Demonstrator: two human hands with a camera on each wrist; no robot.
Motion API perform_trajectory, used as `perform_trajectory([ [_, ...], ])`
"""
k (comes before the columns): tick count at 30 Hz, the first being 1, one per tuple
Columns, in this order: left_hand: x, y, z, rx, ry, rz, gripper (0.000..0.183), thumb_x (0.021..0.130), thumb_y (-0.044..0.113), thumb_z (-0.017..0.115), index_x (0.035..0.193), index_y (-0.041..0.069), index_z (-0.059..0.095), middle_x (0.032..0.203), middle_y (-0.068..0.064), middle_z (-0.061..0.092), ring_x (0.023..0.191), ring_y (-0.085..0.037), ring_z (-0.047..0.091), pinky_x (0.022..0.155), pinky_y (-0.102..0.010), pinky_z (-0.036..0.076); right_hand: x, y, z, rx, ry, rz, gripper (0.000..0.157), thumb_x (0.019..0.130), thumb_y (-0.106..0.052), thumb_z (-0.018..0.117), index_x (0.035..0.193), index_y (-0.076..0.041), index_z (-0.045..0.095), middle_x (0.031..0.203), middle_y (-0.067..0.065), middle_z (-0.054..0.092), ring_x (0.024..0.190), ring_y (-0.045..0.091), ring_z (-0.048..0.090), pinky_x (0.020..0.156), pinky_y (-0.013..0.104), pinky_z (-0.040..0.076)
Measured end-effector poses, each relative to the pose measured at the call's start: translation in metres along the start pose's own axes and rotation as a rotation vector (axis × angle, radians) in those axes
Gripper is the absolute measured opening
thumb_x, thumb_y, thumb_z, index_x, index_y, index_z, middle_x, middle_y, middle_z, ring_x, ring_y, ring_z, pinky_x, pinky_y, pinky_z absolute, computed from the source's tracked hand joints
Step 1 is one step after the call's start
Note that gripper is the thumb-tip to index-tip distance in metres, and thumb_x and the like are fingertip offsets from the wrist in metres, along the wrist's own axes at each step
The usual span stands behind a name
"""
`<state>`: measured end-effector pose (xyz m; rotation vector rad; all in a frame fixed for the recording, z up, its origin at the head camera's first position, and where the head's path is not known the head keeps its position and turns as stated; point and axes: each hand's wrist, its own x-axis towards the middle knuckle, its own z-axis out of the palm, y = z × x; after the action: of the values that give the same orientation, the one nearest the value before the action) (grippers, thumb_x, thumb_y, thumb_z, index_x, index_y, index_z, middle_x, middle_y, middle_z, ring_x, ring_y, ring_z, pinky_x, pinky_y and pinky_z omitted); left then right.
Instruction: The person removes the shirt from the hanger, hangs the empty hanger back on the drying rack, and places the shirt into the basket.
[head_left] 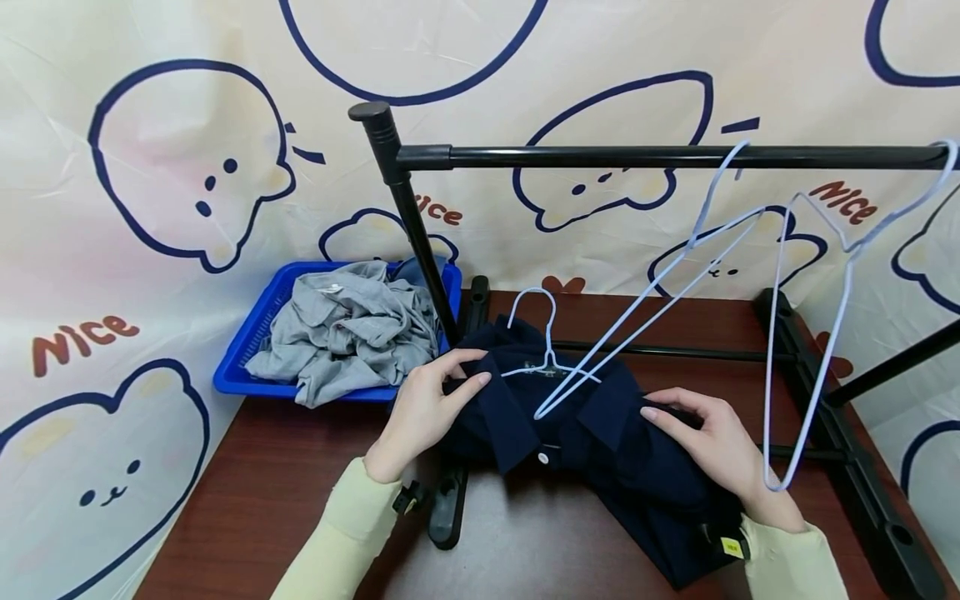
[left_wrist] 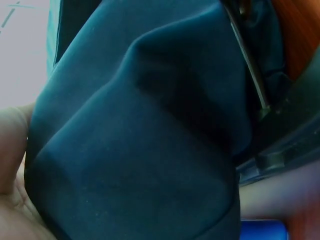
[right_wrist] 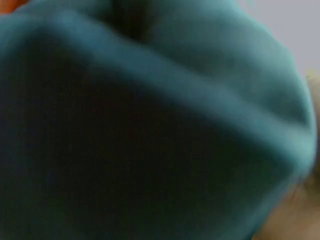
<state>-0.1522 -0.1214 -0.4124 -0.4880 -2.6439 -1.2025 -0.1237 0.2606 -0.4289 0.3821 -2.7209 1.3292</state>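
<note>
A dark navy collared shirt [head_left: 517, 417] hangs between my two hands, with a white button below its collar. From the neck opening rises the hook of a light blue hanger [head_left: 551, 337]; most of that hanger is hidden inside the cloth. My left hand [head_left: 431, 404] pinches the shirt at the left shoulder between thumb and fingers. At the opposite shoulder, my right hand [head_left: 712, 442] grips the fabric the same way. In the left wrist view, navy cloth [left_wrist: 135, 150] fills most of the picture beside the thumb. The right wrist view is blurred, showing mainly dark folds.
A black rack's top bar [head_left: 570, 157] crosses behind the shirt, its feet on the brown table [head_left: 202, 500]. Two light blue hangers hang from it, one [head_left: 660, 283] passing in front of the shirt. A blue basket [head_left: 232, 379] with crumpled grey clothes [head_left: 352, 325] stands at left.
</note>
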Motion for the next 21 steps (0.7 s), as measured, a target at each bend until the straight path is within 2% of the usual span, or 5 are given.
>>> perform_trajectory([
  [4,-0.0001,-0.0002,-0.0018,-0.027,0.008,0.014,0.029,0.098,0.032,0.071,0.126,0.025,0.072,0.082,0.012,0.065,0.062,-0.010,0.050,0.053,-0.033,0.039,-0.0031,0.0030,-0.0014,0.025,0.039,-0.088,0.019,0.098,-0.011,0.069,0.116,-0.009,0.076,0.110,0.003,0.074,0.101,0.003,0.065,0.086,0.013,0.045],
  [7,0.0002,-0.0005,-0.0022,-0.037,0.001,0.034,0.027,0.098,0.031,0.071,0.125,0.024,0.073,0.083,0.012,0.066,0.063,-0.009,0.051,0.054,-0.033,0.040,-0.0041,0.0045,0.0004,0.035,0.064,-0.112,0.017,0.098,-0.007,0.069,0.112,-0.010,0.078,0.106,0.002,0.075,0.099,0.002,0.066,0.086,0.012,0.046],
  [14,-0.0012,0.0004,-0.0022,-0.044,-0.059,0.071,0.027,0.098,0.031,0.071,0.124,0.021,0.073,0.107,0.009,0.072,0.093,-0.007,0.063,0.068,-0.034,0.048,-0.0049,0.0041,0.0029,0.063,0.127,-0.070,0.016,0.098,-0.007,0.068,0.111,-0.009,0.078,0.102,0.002,0.075,0.094,0.000,0.066,0.084,0.012,0.045],
  [19,-0.0018,0.0013,-0.0007,-0.032,-0.075,0.086,0.027,0.101,0.030,0.067,0.124,0.018,0.073,0.114,0.005,0.072,0.097,-0.009,0.065,0.064,-0.034,0.048,-0.0043,0.0021,0.0048,0.058,0.139,-0.053,0.016,0.099,-0.009,0.067,0.112,-0.010,0.078,0.103,0.003,0.075,0.093,0.001,0.065,0.084,0.012,0.045],
  [21,-0.0013,0.0014,0.0006,-0.022,-0.079,0.092,0.028,0.102,0.030,0.065,0.125,0.017,0.073,0.118,0.004,0.071,0.102,-0.009,0.065,0.070,-0.033,0.052,-0.0042,0.0015,0.0059,0.054,0.146,-0.046,0.016,0.100,-0.010,0.067,0.112,-0.010,0.078,0.103,0.003,0.075,0.094,0.000,0.065,0.084,0.012,0.045],
])
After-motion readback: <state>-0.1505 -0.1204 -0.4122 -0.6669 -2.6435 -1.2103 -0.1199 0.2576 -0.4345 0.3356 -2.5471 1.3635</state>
